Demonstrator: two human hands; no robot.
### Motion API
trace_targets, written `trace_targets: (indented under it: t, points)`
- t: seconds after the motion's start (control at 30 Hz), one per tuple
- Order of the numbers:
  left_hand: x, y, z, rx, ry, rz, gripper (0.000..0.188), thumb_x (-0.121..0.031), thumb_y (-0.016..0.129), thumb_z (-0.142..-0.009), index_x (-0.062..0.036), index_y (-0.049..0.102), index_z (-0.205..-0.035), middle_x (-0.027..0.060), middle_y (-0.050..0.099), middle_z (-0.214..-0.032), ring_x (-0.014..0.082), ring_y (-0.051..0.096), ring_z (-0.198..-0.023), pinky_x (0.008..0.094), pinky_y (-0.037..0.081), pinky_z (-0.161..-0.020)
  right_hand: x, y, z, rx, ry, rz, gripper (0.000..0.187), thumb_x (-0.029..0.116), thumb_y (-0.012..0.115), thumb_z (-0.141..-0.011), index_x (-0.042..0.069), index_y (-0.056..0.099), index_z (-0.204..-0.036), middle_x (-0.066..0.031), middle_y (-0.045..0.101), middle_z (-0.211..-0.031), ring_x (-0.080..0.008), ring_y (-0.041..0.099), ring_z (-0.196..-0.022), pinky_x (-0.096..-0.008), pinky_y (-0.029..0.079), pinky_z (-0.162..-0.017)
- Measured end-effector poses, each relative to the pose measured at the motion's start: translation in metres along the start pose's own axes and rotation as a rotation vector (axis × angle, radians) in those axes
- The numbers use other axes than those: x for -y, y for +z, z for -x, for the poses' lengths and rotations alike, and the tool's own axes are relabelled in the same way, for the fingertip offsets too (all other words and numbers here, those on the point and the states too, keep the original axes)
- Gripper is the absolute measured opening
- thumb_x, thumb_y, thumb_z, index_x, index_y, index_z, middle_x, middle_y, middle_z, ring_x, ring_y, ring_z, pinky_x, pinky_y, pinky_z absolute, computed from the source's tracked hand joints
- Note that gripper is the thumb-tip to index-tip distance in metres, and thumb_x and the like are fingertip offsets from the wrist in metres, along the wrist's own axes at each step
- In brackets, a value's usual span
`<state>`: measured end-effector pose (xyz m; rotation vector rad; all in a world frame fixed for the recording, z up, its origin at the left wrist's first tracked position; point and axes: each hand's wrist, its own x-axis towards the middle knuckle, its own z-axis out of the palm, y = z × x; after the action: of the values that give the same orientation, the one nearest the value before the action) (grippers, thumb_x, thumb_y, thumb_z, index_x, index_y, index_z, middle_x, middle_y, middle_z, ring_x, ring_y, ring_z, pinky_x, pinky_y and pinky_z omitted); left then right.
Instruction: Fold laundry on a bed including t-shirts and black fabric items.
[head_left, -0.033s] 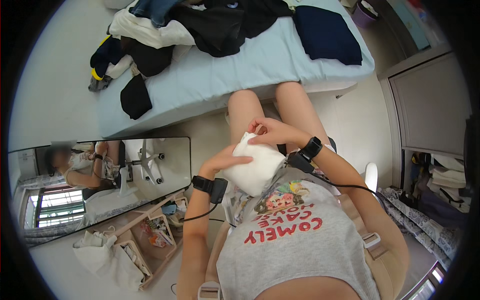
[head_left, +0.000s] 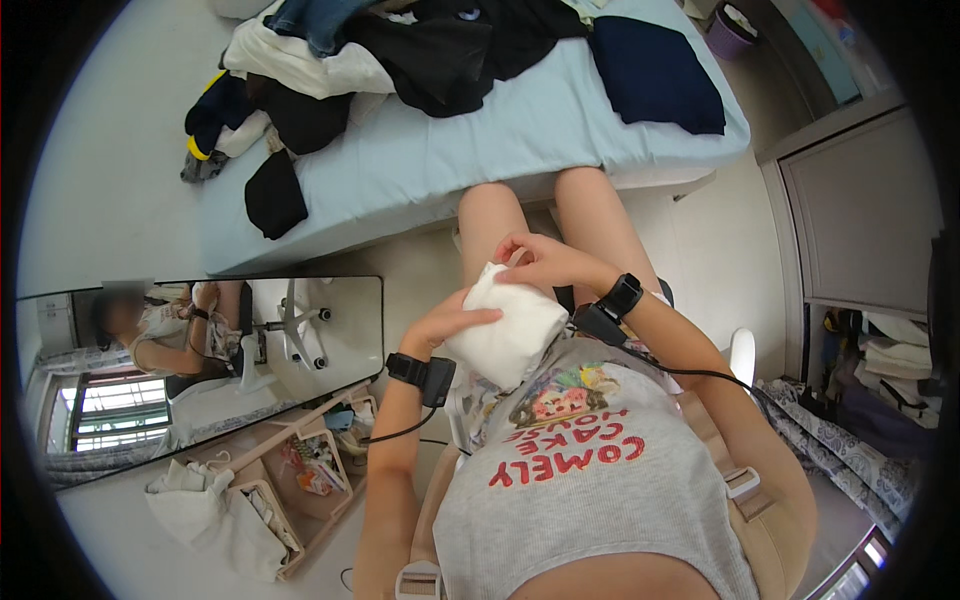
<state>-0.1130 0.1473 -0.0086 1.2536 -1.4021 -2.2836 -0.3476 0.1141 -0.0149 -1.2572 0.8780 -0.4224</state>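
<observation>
A white cloth bundle (head_left: 512, 338), folded into a compact packet, is held over my lap between both hands. My left hand (head_left: 447, 318) grips its left side, thumb lying on top and the other fingers hidden beneath. At the far corner, my right hand (head_left: 545, 262) pinches the cloth between thumb and bent fingers. The bundle's near edge is close to my grey top. What kind of garment the cloth is, I cannot tell.
Ahead stands a bed (head_left: 400, 150) with a light blue sheet. On it lie a heap of dark and white clothes (head_left: 430, 60), a folded navy garment (head_left: 655, 75) and a small black folded piece (head_left: 276, 196). A mirror (head_left: 330, 330) and a rack (head_left: 300, 510) stand at left, a wardrobe (head_left: 860, 210) at right.
Both hands keep their hold on the white cloth, almost still. The whole view has shifted very slightly.
</observation>
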Motion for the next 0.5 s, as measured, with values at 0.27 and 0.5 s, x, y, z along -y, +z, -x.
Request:
trace_targets:
  t: [0.27,0.5]
  points:
    - [0.003,-0.01,0.006,-0.474,0.144,0.379,0.059,-0.024,0.067,-0.083,-0.0004,0.041,-0.13,0.0106,0.055,-0.12,0.0193,0.056,-0.105,0.0308,0.046,-0.087,0.003,0.013,0.006,-0.253,0.164,-0.275,0.077,0.042,0.063,-0.085,0.006,0.02,-0.138,-0.0139,0.039,-0.135,-0.0197,0.044,-0.117,-0.0367,0.041,-0.093]
    - [0.024,-0.001,-0.027,-0.677,0.383,0.39,0.058,-0.032,0.056,-0.091,-0.0027,0.032,-0.135,0.0126,0.048,-0.128,0.0208,0.051,-0.113,0.032,0.044,-0.091,-0.005,0.022,-0.018,-0.453,0.012,-0.12,0.049,0.039,0.067,-0.082,-0.001,0.049,-0.104,-0.0159,0.06,-0.1,-0.02,0.059,-0.081,-0.0334,0.048,-0.071]
